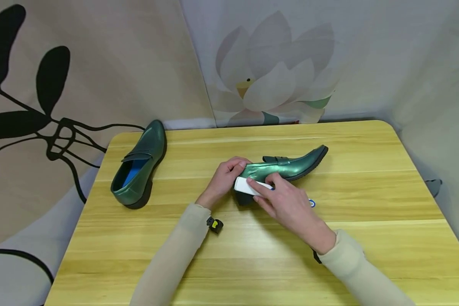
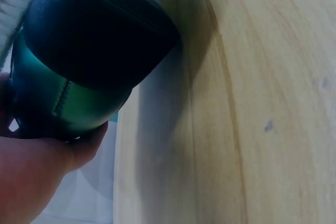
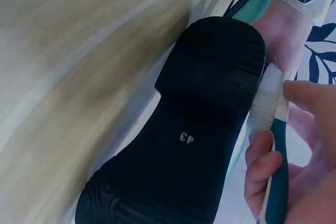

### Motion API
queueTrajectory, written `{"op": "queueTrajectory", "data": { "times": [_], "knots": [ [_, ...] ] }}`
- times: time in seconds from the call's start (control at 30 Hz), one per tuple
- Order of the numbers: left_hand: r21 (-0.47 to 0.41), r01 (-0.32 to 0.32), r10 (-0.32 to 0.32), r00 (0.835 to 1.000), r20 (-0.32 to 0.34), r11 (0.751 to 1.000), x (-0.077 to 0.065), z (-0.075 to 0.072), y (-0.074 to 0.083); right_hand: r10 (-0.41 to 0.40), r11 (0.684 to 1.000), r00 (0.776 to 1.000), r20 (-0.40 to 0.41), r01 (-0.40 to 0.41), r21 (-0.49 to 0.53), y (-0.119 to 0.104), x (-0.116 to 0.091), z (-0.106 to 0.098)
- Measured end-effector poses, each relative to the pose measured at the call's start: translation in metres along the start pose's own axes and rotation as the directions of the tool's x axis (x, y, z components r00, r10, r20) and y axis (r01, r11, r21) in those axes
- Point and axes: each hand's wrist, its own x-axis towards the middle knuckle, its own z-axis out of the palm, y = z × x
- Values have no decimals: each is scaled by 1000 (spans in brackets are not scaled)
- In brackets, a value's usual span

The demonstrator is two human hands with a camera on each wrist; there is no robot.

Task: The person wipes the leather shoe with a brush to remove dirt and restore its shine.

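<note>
My left hand (image 1: 225,176) grips the heel end of a green loafer (image 1: 296,165), which is tipped on its side so its black sole (image 3: 184,129) faces the right wrist camera. In my right hand (image 1: 290,208) is a white brush with a blue-green handle (image 3: 278,177), pinched between thumb and fingers. Its white bristles (image 3: 265,98) lie against the side of the shoe near the heel. From the left wrist view, the black heel (image 2: 100,30) hangs just above the wood, with the left fingers curled beneath the green back of the shoe.
The other green loafer (image 1: 139,165), with a blue insole, stands upright at the table's left side, toe toward the back. Both shoes are on a light wooden table (image 1: 386,255). Behind it hangs a pale curtain (image 1: 137,55) with a flower and dark leaves.
</note>
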Motion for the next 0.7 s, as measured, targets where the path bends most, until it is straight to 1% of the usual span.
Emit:
{"op": "queueTrajectory", "data": {
  "times": [0.1, 0.2, 0.3, 0.37, 0.43, 0.6, 0.7],
  "knots": [
    [15, -4, 4, 1000, -1, 1000, 0, 1, 1, 25, 1000, 1000, -16, -25, -10, 6, -2, -3],
    [20, -5, 5, 1000, -4, 1000, 0, 1, 0, 86, 996, 996, -33, -87, -25, 16, -5, -10],
    [23, -3, 3, 1000, -10, 1000, 0, 2, 0, 155, 986, 987, -36, -157, -51, 23, -7, -15],
    [37, -6, 7, 1000, -13, 999, 0, 1, 0, 172, 982, 984, -37, -174, -69, 25, -6, -15],
    [49, -11, 11, 1000, -12, 999, -1, 1, 1, 164, 983, 986, -41, -166, -76, 23, -2, -14],
    [65, -18, 18, 1000, 2, 998, -1, 1, 2, 100, 993, 994, -39, -102, -55, 11, 7, -5],
    [76, -22, 22, 1000, -2, 997, -2, 1, 1, 112, 992, 993, -32, -113, -47, 8, 9, -3]
  ]
}}
